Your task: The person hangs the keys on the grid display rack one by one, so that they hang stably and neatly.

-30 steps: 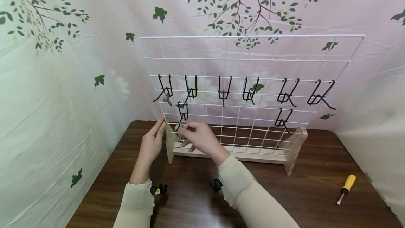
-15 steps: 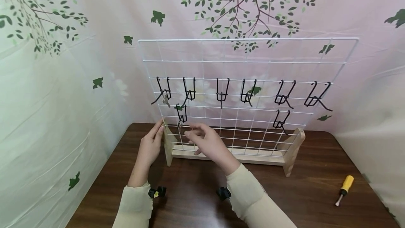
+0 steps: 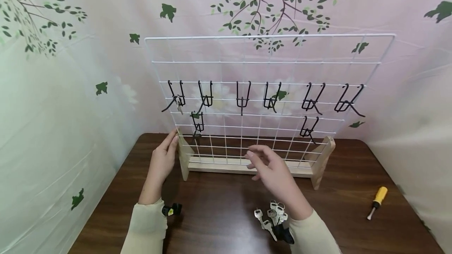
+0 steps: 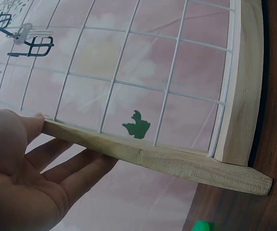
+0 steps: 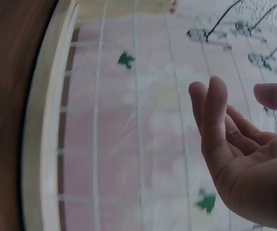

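Note:
My left hand holds the left wooden foot of a white wire grid rack. In the left wrist view, the thumb lies on one side of the wooden foot and fingers on the other. With fingers loosely bent and nothing in them, my right hand hovers before the lower grid. One key hangs from the upper left black hook; another key hangs on the lower left hook. Several loose keys lie on the table below my right wrist.
More black hooks line the grid, including a middle one and a lower right one. A yellow-handled screwdriver lies on the brown table at right. A leaf-printed curtain hangs behind and at both sides.
My right hand has let go of the key at the lower left hook and moved right and toward me. The loose keys have come into sight. My left hand keeps its hold.

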Motion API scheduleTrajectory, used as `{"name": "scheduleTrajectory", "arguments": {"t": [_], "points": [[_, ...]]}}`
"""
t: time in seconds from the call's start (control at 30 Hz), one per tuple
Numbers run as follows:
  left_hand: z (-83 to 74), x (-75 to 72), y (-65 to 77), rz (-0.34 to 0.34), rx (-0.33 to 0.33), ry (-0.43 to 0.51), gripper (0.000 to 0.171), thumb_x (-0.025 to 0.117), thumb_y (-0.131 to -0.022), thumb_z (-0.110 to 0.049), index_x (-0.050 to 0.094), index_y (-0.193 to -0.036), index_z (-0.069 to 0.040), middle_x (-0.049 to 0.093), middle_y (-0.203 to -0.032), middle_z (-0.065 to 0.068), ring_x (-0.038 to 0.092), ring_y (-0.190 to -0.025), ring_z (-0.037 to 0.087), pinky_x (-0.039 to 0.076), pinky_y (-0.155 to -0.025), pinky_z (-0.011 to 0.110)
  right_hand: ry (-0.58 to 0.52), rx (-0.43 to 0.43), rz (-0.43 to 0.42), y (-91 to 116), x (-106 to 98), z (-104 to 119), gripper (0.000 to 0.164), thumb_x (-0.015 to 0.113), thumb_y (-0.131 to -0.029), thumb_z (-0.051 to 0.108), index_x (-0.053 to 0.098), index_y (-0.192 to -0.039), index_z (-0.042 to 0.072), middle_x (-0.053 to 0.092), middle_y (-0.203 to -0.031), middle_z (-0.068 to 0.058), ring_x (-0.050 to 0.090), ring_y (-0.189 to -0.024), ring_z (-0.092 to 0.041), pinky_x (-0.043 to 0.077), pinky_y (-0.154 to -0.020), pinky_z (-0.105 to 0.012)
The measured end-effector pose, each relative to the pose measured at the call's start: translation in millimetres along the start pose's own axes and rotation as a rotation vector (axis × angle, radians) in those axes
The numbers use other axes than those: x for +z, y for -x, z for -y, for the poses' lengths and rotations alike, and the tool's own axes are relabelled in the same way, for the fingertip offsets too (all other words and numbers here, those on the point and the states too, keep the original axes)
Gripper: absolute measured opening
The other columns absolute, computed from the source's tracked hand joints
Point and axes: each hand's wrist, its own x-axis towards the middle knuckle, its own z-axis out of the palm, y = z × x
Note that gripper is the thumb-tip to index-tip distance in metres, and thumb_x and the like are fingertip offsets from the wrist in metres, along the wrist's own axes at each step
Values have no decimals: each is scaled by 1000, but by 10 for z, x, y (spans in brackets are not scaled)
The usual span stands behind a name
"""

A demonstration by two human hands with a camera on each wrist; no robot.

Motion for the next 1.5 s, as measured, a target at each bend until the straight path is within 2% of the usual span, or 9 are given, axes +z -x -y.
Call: {"name": "scheduleTrajectory", "arguments": {"t": [0.17,0.3,0.4,0.53,0.67,0.77,0.9,1.17,1.5], "points": [[-5,-18,0,-9,-2,-2,50,44,-115,-45,47,-163,-30,54,-161,17,58,-144,42,46,-117,67,110,72,-57,134,-176,-227,39,64,-109,35,65,-139,9,74,-123,-17,74,-84,-14,64,-68,-30],[-15,-11,-1,-4,-11,3,51,44,-115,-45,46,-164,-30,53,-162,17,58,-144,42,46,-118,66,185,100,-45,248,-237,-452,37,72,-104,30,67,-132,4,77,-110,-14,72,-79,-12,62,-62,-28],[-22,-7,4,-6,-9,4,51,44,-115,-45,45,-164,-30,52,-163,17,56,-146,41,45,-119,66,221,141,-12,323,-203,-624,34,77,-100,31,70,-122,6,77,-98,-9,72,-75,-15,61,-59,-29],[-15,1,24,-3,-15,-4,51,43,-116,-45,45,-164,-30,51,-163,17,56,-146,42,45,-119,66,232,195,51,391,-99,-839,33,76,-100,35,70,-114,6,76,-89,-8,73,-72,-18,60,-56,-30],[5,2,43,6,-27,-13,50,44,-116,-44,46,-164,-29,54,-161,18,61,-140,43,47,-117,66,256,203,102,452,-20,-974,35,75,-101,36,69,-108,3,73,-83,-7,70,-61,-17,57,-51,-29],[8,3,46,3,-20,-6,50,45,-115,-44,47,-163,-28,56,-159,18,62,-139,43,47,-117,66,297,200,125,491,-6,-1014,32,78,-99,34,68,-103,3,69,-73,-5,63,-50,-14,54,-46,-28],[0,-14,30,4,-9,3,51,45,-115,-45,46,-164,-28,52,-162,17,56,-146,42,45,-120,66,374,193,154,515,18,-1018,30,83,-93,30,65,-94,6,64,-62,-3,55,-42,-10,49,-41,-27],[-16,-38,13,7,-5,1,51,44,-115,-45,46,-164,-28,51,-163,16,53,-149,40,43,-121,66,625,139,106,499,141,-1038,40,95,-75,26,58,-78,12,58,-70,2,52,-63,-15,43,-59,-30],[-16,-35,25,17,-14,-2,52,43,-116,-46,45,-164,-28,49,-164,15,50,-152,39,42,-123,64,652,123,93,501,208,-1059,39,95,-74,22,57,-72,13,57,-68,3,50,-62,-15,42,-58,-29]]}}
